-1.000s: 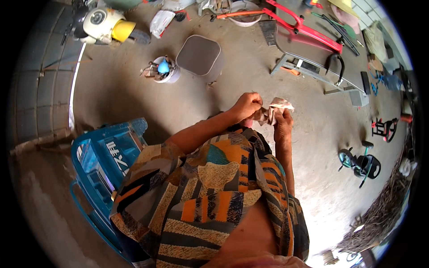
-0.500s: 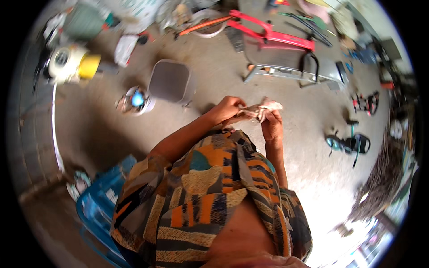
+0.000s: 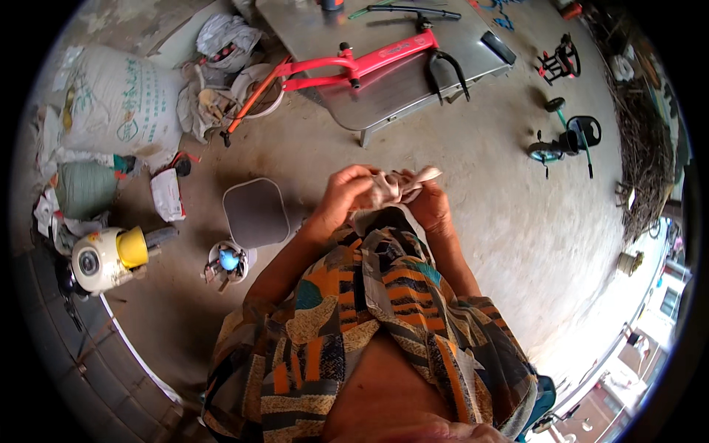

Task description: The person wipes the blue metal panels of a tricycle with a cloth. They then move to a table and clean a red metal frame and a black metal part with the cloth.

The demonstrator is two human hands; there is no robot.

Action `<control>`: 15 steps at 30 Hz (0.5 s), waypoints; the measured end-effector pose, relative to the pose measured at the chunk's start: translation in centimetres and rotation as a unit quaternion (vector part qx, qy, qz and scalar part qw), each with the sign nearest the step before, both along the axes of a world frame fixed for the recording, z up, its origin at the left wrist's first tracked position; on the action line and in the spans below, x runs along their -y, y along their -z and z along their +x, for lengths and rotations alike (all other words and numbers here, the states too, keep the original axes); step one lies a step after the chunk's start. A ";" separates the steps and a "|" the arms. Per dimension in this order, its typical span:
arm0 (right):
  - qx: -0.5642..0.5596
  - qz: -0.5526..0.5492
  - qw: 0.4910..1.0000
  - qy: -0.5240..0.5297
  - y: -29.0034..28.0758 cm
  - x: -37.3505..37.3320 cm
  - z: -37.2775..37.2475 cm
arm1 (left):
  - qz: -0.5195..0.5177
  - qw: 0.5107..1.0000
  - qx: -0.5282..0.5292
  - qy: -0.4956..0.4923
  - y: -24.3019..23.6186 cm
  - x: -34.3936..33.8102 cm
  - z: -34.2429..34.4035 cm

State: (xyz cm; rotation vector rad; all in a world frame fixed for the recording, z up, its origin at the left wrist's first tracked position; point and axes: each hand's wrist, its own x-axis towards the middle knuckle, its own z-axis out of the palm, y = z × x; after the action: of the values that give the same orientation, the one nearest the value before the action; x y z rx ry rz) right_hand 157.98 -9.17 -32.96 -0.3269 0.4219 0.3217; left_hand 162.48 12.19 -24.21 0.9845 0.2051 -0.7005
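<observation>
A pale, crumpled cloth (image 3: 390, 189) with darker stains is held up in front of my body, between both hands. My left hand (image 3: 346, 196) grips its left side with bent fingers. At the right end my right hand (image 3: 430, 210) pinches it, and a loose fold sticks out above the fingers. Whether the cloth is a glove or a rag I cannot tell. Beyond my hands, a red bicycle frame (image 3: 395, 53) with a black fork lies on a metal-topped table (image 3: 402, 97).
Left of my hands are a dark-topped stool (image 3: 255, 213) and a small bucket (image 3: 252, 258) holding a blue item. A large white sack (image 3: 122, 107) leans at the far left. To the right stand a child's tricycle (image 3: 583, 134) and a heap of brushwood (image 3: 650, 140).
My view has turned, so the table and frame sit farther left and the stool lower. Both hands still hold the cloth, now farther left in view and closer together.
</observation>
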 end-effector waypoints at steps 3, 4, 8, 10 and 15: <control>0.025 -0.053 0.996 -0.062 -1.7 -2.3 1.7 | 0.054 0.984 0.136 0.101 3.0 2.7 0.9; 0.001 -0.042 0.998 -0.054 -1.5 -2.1 1.8 | 0.083 0.977 0.155 0.117 3.0 3.6 1.4; -0.051 -0.040 0.995 -0.079 -1.0 0.4 3.4 | 0.262 0.861 0.420 0.119 3.8 5.8 3.8; -0.039 -0.060 0.994 -0.081 0.2 2.6 4.5 | 0.311 0.819 0.469 0.108 5.3 6.6 5.1; -0.058 -0.073 0.995 -0.029 -0.1 8.4 7.2 | 0.293 0.911 0.290 -0.007 8.8 5.8 9.3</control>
State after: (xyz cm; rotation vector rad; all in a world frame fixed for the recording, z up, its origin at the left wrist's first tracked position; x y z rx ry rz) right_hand 165.13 -17.54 -32.82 -0.4658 0.5531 0.3684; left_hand 171.76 6.42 -33.00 1.7215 -0.1139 -0.2996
